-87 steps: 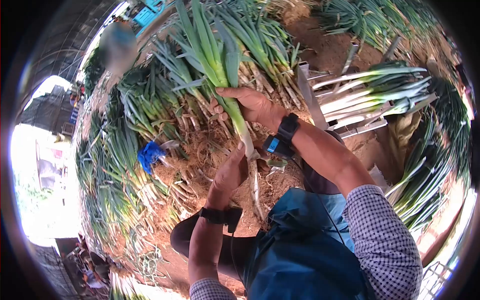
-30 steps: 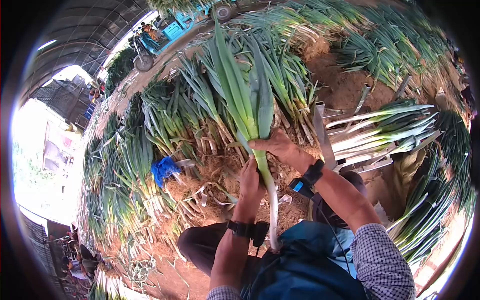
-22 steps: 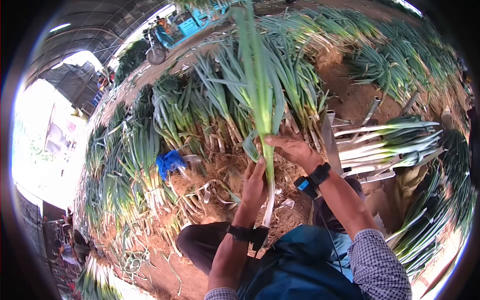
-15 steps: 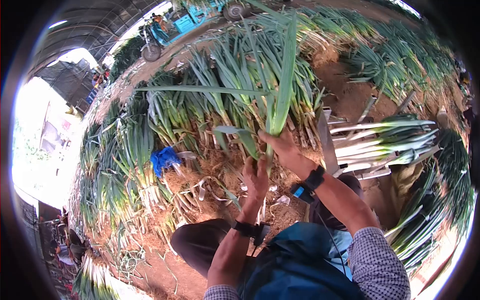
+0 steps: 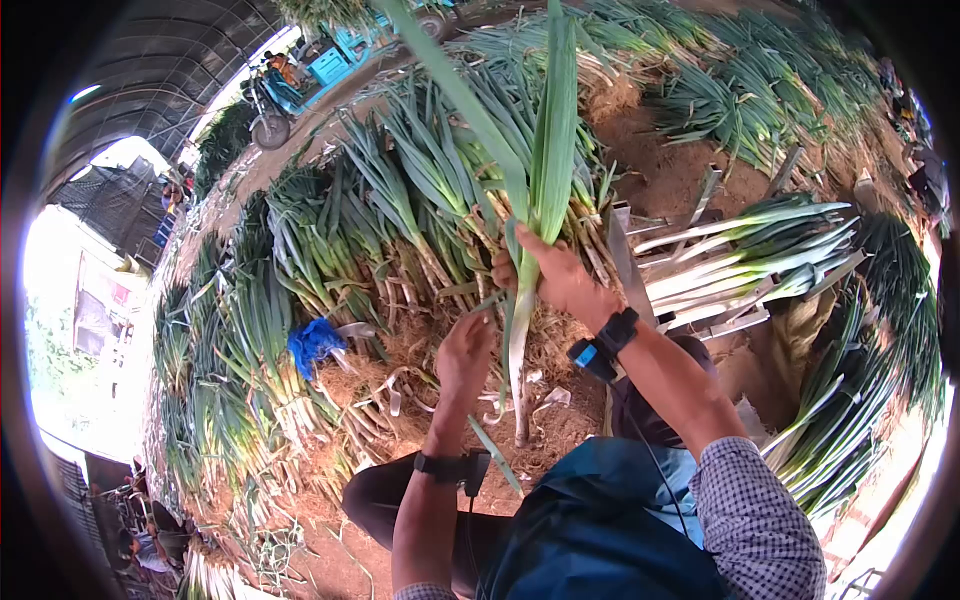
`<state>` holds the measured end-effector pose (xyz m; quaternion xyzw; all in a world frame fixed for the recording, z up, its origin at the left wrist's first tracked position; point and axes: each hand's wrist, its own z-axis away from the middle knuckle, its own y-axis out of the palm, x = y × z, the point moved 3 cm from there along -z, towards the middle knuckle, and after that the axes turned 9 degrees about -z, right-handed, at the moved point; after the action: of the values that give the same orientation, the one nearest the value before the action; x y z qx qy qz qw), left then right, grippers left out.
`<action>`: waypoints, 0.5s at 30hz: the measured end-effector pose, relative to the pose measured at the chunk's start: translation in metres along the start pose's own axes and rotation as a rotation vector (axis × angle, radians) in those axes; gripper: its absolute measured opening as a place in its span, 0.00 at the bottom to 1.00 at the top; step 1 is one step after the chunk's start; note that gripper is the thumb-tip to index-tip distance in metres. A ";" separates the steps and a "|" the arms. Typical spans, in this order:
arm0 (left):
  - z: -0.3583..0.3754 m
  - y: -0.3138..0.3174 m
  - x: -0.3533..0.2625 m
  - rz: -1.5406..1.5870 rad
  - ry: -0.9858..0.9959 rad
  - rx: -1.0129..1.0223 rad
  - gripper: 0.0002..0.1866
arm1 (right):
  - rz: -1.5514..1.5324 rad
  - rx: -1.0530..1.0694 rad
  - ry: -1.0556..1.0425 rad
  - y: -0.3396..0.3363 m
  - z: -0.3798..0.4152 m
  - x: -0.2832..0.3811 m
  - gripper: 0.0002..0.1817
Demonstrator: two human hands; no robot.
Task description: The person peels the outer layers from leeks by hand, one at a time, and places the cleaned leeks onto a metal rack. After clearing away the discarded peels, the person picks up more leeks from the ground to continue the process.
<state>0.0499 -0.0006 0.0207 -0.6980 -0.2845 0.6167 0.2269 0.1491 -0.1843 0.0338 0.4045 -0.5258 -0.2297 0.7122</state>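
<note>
My right hand is wrapped round a long green onion at the join of its white stalk and green leaves. The onion stands nearly upright, leaves up, root end down. Lower and to the left, my left hand is closed, its fingertips pinching a thin green leaf strip beside the stalk. Another cut-looking piece of leaf shows below, near my knee. Both wrists wear black bands.
Rows of unpeeled green onions with brown roots lie ahead and left. Cleaned white-stalked onions rest on a metal rack at right. A blue cloth or bag lies among the roots. A blue three-wheeler stands far back.
My left hand has drawn down and left, away from the stalk. The onion's bare white stalk now shows below my right hand, and the long sideways leaf points up.
</note>
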 end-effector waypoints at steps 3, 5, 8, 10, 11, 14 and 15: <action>-0.017 0.005 -0.042 -0.067 0.096 0.016 0.16 | 0.019 0.092 -0.041 0.006 0.009 -0.014 0.21; -0.021 0.011 -0.043 -0.128 0.239 -0.001 0.15 | -0.061 0.119 -0.014 0.004 0.009 -0.026 0.20; -0.016 0.010 -0.046 -0.160 0.345 -0.057 0.10 | -0.078 0.173 0.014 0.003 0.017 -0.021 0.22; -0.015 0.011 -0.048 -0.105 0.368 -0.058 0.08 | -0.110 0.246 0.064 0.005 0.020 -0.017 0.23; -0.017 0.014 -0.045 -0.113 0.367 -0.077 0.09 | -0.137 0.258 0.073 0.006 0.020 -0.014 0.23; -0.018 0.025 -0.032 0.079 0.165 -0.029 0.10 | -0.271 0.343 0.124 0.013 0.022 -0.009 0.24; -0.017 0.030 -0.026 0.283 -0.031 0.054 0.11 | -0.281 0.351 0.109 0.015 0.021 -0.009 0.24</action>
<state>0.0679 -0.0397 0.0219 -0.7153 -0.1699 0.6606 0.1519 0.1247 -0.1762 0.0437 0.6033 -0.4569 -0.2092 0.6192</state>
